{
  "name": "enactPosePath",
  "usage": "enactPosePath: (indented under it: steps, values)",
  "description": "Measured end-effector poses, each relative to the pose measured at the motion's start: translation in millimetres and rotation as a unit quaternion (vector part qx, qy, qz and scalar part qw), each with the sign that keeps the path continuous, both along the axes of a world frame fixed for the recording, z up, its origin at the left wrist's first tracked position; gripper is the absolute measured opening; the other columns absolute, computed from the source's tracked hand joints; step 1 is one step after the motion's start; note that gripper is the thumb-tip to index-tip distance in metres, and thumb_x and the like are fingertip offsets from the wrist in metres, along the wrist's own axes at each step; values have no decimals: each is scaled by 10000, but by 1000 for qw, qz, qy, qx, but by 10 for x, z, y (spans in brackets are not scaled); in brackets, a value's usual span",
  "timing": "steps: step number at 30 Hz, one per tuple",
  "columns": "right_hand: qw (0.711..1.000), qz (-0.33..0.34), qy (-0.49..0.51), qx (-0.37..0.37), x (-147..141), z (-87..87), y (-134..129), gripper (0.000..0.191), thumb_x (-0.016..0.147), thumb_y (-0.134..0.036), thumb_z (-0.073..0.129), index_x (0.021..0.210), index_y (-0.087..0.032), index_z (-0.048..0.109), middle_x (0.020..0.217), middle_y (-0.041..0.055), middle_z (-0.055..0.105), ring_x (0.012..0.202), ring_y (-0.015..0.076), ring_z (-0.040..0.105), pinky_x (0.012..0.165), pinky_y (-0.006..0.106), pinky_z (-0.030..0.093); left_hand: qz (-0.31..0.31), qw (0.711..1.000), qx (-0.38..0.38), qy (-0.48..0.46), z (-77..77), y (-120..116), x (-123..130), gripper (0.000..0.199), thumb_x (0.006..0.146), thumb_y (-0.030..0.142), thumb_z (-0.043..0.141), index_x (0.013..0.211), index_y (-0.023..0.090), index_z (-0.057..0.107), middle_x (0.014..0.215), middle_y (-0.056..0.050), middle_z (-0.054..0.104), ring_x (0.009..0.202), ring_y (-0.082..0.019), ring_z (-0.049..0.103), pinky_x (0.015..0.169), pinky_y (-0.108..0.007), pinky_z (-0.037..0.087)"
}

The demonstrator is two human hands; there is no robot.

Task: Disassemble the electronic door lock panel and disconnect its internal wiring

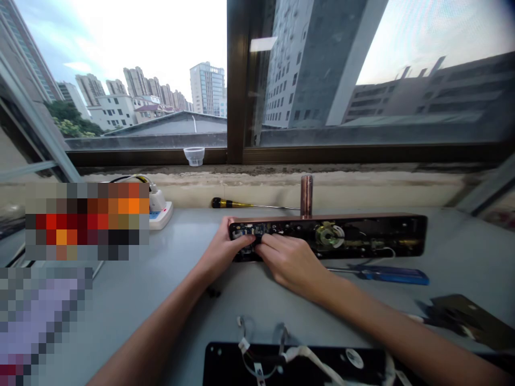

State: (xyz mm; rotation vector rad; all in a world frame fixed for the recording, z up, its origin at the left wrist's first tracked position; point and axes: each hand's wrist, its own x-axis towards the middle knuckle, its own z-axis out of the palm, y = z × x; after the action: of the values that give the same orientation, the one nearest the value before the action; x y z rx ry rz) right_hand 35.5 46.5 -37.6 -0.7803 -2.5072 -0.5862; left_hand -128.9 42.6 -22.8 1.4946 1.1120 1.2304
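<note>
A long copper-coloured housing (pixel 374 228) with a black inside stands on the grey table, its open face towards me. My left hand (pixel 225 246) wraps round its left end, the thumb resting on a small circuit board (pixel 250 229) inside. Right beside that thumb, the fingers of my right hand (pixel 287 260) are pinched together at the board; whatever they hold is hidden. Further right in the housing sits a round clear part (pixel 330 235). A copper-coloured tube (pixel 306 195) rises behind the housing. Below its right half lies a blue-handled screwdriver (pixel 396 275).
A black panel (pixel 225 364) with white-sleeved cables (pixel 308 354) lies at the near edge. A yellow-and-black screwdriver (pixel 233 203) lies by the wall. At left is a white power strip (pixel 161 217); a plastic cup (pixel 195 155) stands on the sill. A dark flat piece (pixel 478 321) lies at right.
</note>
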Motion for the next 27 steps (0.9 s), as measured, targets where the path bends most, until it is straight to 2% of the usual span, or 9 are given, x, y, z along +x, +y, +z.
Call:
enactPosePath:
  steps: [4, 9, 12, 18, 23, 27]
  values:
    - [1000, 0, -2, 2, -14, -2, -6, 118, 757, -56, 449, 765, -133, 538, 746, 38, 493, 648, 164, 447, 569, 271, 287, 5, 1000, -6, 2, 15, -9, 7, 251, 680, 197, 588, 884, 170, 444, 822, 21, 504, 823, -146, 476, 770, -264, 373]
    - [1000, 4, 5, 0, -6, 13, -53, 141, 844, -99, 384, 793, -127, 513, 755, 44, 487, 638, 160, 454, 555, 264, 287, -1, 1000, -10, 6, 30, -30, 1, 251, 689, 205, 585, 894, 178, 442, 843, 19, 508, 851, -154, 477, 783, -264, 369]
    - [1000, 6, 22, -16, 24, 34, -87, 138, 849, -92, 372, 807, -129, 499, 707, 27, 491, 614, 153, 460, 533, 258, 280, 1, 1000, -11, 17, 28, -28, -3, 249, 688, 211, 591, 885, 177, 443, 837, 18, 503, 849, -155, 476, 770, -258, 371]
    - [989, -50, 5, -137, 1, 130, -156, 102, 795, -56, 466, 810, -142, 519, 722, 31, 531, 680, 178, 489, 567, 264, 310, 1, 1000, -19, 7, -7, -4, -2, 263, 690, 227, 593, 899, 178, 442, 845, 16, 515, 848, -155, 487, 770, -266, 374]
    - [957, -96, 70, -265, -37, 166, -191, 152, 798, -45, 475, 892, -145, 540, 771, 47, 536, 739, 184, 508, 631, 265, 357, 0, 1000, -18, 6, -28, 8, -8, 267, 686, 230, 592, 903, 174, 446, 853, 13, 522, 850, -157, 496, 778, -280, 383]
    - [950, -75, 118, -279, -32, 143, -182, 145, 795, -46, 471, 868, -149, 542, 773, 47, 523, 742, 179, 505, 645, 271, 373, -3, 1000, -14, 24, -37, 16, -6, 269, 698, 247, 581, 920, 171, 449, 874, 4, 532, 864, -161, 506, 782, -283, 397]
